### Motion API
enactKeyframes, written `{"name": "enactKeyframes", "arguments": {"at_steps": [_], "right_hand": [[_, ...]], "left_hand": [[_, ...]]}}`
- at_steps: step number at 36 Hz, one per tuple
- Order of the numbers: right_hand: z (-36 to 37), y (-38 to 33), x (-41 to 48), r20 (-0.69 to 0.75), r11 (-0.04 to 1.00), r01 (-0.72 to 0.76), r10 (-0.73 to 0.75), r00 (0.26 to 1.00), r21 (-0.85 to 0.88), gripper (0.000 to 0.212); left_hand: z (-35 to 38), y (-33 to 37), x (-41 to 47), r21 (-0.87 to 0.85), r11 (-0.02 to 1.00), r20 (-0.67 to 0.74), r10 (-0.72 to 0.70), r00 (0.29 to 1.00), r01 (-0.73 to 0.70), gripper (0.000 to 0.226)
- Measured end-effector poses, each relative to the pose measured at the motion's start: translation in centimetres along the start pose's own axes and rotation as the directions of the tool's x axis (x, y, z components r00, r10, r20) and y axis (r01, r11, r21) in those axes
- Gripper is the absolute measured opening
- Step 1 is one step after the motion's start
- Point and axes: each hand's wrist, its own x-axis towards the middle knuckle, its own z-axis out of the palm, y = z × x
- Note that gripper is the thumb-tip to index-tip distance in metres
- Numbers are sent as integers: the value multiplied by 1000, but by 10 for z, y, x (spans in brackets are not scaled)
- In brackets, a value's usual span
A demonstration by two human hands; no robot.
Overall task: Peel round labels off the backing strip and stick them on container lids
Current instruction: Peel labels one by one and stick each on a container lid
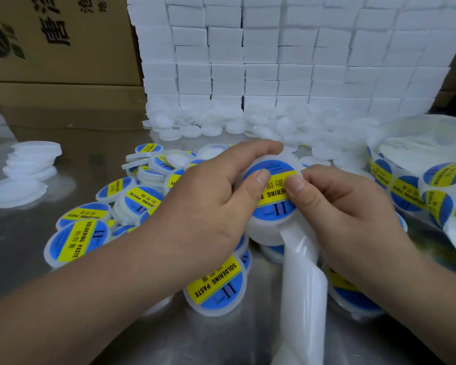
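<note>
We press a round label [271,191] onto the lid [267,225] we hold: our left hand [208,206] grips the lid's rim, thumb on the label, and our right hand [340,206] pinches the label's edge. The bare backing strip [300,285] trails toward us. Many labelled lids [216,285] lie around on the shiny metal table [195,338]; unused labels [406,191] wait right. Farther off, plain lids [195,127] remain, so much is left, before stacked white boxes [274,61] and cardboard cartons [63,48].

Lid labels [216,283] — "SOLDERING PASTE"; carton [61,38] — Chinese characters.
</note>
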Motion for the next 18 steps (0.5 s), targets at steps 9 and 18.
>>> {"name": "enactKeyframes", "arguments": {"at_steps": [9,18], "right_hand": [[-2,2,0,3,998,-53,53,999,-45,50],[-5,-1,1,-91,997,-69,73,993,45,22]], "left_hand": [[0,3,7,-115,990,-114,-93,989,80,14],[-26,-16,29,30,967,-357,-227,906,254,22]]}}
